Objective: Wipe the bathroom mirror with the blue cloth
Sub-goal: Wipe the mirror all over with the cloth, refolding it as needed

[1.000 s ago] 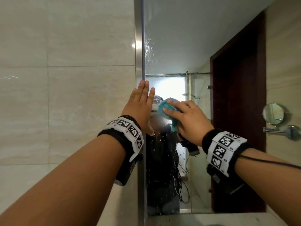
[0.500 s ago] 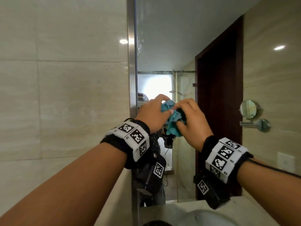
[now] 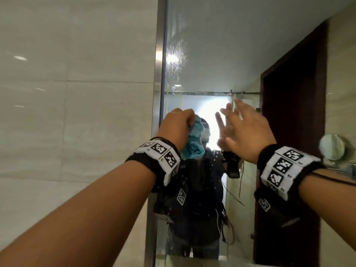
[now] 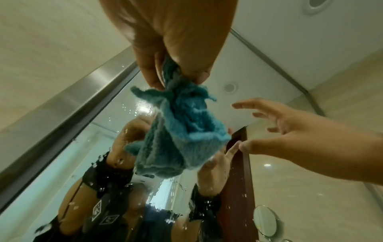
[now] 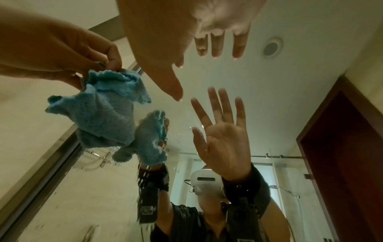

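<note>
Head view shows my left hand (image 3: 178,130) pinching the blue cloth (image 3: 192,143) by one bunched edge, so it hangs crumpled in front of the mirror (image 3: 212,54) near its left edge, beside the steel frame (image 3: 159,74). My right hand (image 3: 248,132) is spread wide with straight fingers, holding nothing, close to the glass; I cannot tell whether it touches.

I judge the main risk is my bare palm smearing prints on wet glass if it presses there. My thin pinch could also let the cloth slip down, and a wadded lump would only streak the water rather than lift it.

The cloth (image 4: 180,131) is soft, fuzzy terry with ragged edges and loose folds. The glass is smooth, flat and beaded with droplets (image 4: 128,111); the frame is brushed metal, and the wall tile (image 3: 77,112) is polished and pale.
</note>
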Motion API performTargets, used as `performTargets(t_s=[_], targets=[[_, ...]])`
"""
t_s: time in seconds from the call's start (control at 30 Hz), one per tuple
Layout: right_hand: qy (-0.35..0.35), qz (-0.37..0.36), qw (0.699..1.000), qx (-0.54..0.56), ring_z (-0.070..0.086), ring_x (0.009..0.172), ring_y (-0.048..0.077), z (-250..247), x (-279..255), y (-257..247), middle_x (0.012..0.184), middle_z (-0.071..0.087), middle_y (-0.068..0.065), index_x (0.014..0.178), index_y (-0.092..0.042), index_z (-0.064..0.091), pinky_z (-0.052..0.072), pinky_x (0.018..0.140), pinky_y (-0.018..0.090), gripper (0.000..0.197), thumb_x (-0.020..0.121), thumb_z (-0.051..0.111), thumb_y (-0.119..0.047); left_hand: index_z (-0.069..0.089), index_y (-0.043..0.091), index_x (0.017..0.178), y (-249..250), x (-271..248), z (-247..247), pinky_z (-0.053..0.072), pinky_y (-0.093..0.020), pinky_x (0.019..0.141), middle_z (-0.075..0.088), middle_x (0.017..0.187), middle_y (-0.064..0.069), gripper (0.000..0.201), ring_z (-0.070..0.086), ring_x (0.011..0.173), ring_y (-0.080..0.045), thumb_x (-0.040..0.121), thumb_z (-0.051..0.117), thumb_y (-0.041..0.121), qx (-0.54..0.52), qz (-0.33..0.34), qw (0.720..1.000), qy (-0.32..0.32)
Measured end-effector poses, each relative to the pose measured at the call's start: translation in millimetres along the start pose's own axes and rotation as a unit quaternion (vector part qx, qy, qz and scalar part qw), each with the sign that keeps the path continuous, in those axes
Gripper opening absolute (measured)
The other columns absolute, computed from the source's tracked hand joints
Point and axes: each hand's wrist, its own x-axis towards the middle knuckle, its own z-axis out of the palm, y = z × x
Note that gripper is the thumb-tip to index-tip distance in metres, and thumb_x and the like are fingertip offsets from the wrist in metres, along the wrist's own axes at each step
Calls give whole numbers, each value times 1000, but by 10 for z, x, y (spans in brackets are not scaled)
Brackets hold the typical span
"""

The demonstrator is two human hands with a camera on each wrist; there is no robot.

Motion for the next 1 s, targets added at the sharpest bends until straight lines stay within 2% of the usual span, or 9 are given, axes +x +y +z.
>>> performTargets(t_s=[0.2,0.33,0.4,0.53,0.6,0.63,0.73,0.87,1.0], targets=[[-85,26,996,16,-16,142,27,160,188,-82,153,-26,3,146,-37,-10,8,112,54,109,70,63,-65,54,9,118,80,31,178,41,-29,92,53,115,-8,31,49,104,-20,99,40,29,45,16,999,-21],[-69,26,997,23,-17,142,26,189,174,-83,153,-26,2,146,-36,-10,8,113,54,110,70,65,-63,45,13,131,-51,-93,327,37,-38,98,43,134,-6,60,40,120,-24,88,51,54,229,72,970,-35],[-69,31,997,29,-18,142,26,195,177,-85,153,-26,1,146,-37,-10,8,113,54,110,70,66,-62,55,11,122,-77,-125,362,41,-40,94,47,133,-10,61,47,116,-28,76,68,50,263,80,961,-7],[-69,34,996,40,-20,142,24,211,174,-81,153,-27,0,146,-37,-9,6,112,54,110,71,68,-58,67,11,98,-67,-158,442,51,-30,69,61,102,-9,55,59,85,-25,50,88,28,246,97,964,-14],[-62,33,997,40,-20,141,23,231,181,-63,153,-27,-1,146,-38,-9,5,113,55,107,73,67,-56,66,10,106,-30,-141,432,51,-30,74,62,106,-8,59,60,93,-26,52,88,21,211,131,968,-19],[-60,32,997,40,-21,141,23,244,183,-59,152,-28,-1,146,-38,-9,5,113,55,106,74,67,-54,62,9,118,-7,-126,419,48,-32,86,60,116,-9,59,57,106,-27,63,83,19,183,144,972,-20],[-56,32,997,38,-21,141,23,285,196,-50,152,-29,-2,145,-40,-11,4,113,56,105,75,67,-51,30,10,146,8,-117,443,21,-31,115,31,151,-6,59,26,139,-22,93,54,19,182,142,972,-53],[-64,30,997,38,-20,141,24,261,185,-60,152,-30,-1,146,-39,-11,2,112,56,105,76,66,-53,-6,9,150,-46,-264,579,-3,-32,119,-11,158,-8,64,-10,146,-20,101,32,25,241,112,957,-114],[-72,26,996,38,-22,141,24,238,152,-59,151,-31,0,146,-38,-12,2,112,55,103,77,62,-57,-8,13,150,-46,-25,405,2,-39,120,-16,158,-4,74,-14,145,-20,97,42,20,271,79,950,-134]])
